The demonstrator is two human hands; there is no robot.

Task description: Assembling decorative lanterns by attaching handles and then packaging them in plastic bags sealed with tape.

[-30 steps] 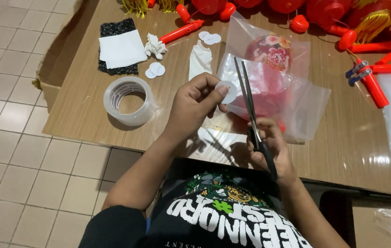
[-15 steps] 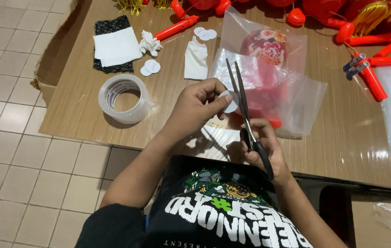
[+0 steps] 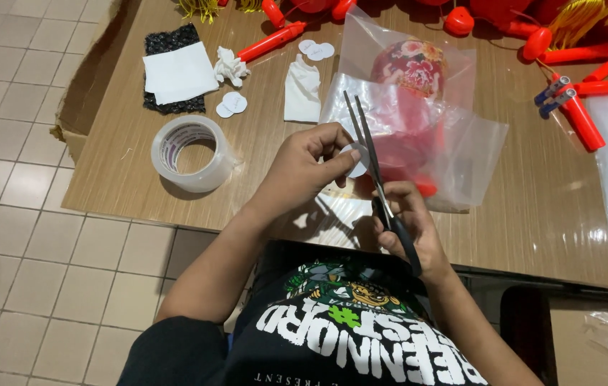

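Scissors (image 3: pixel 379 187) now steeper, hands (image 3: pixel 304 168) closer.

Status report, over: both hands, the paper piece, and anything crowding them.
Left hand pinches white paper disc. Right hand grips scissors, blades at disc. Clear plastic bags lie right behind.

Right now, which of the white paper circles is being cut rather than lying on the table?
The white circle pinched in the left hand, at the scissors held by the right hand. The other circles lie loose on the table.
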